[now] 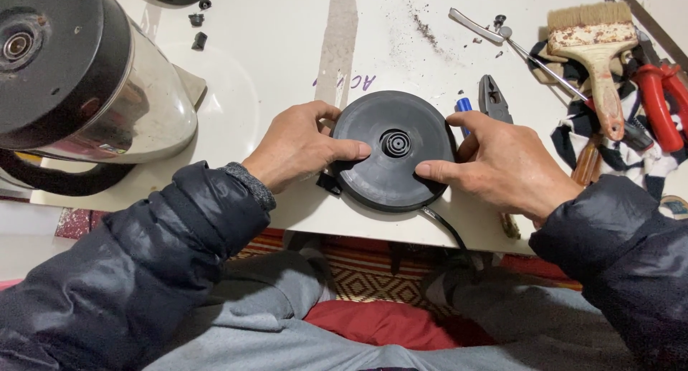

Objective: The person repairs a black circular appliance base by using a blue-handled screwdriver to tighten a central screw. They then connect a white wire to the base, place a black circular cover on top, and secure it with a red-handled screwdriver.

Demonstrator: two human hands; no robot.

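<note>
Item: round black kettle base (394,150), centre of the frame, lying flat near the front edge of the white table (287,48). Moulded matt plastic, shallow disc with a raised ring socket at its middle; a black cord (448,231) leaves its lower edge and drops over the table edge.

Left hand (297,147): at the disc's left rim, thumb laid across the top face, fingers curled around the edge. Grasping the base, apparently to steady it.

Right hand (505,167): at the right rim, thumb pressed on the top face, fingers bent over the far edge. Likewise gripping the base, so the disc is pinned between both hands.

Nearby, upper left of the frame: kettle (93,77), tipped on its side with its dark underside toward the camera; shiny steel wall, black plastic bottom and handle. Small black loose parts (198,40) lie beyond it.

Upper right of the frame: paintbrush (598,48), worn wooden handle, pale bristles, flecked ferrule; pliers (494,97) with grey jaws just behind the right hand; a blue-tipped tool (464,106) beside them; red-handled tool (659,102); slim metal screwdriver shaft (545,64); all partly resting on a striped cloth (631,156).

Surface: smooth, scuffed, with a scatter of dark grit (424,28) near the top centre.
</note>
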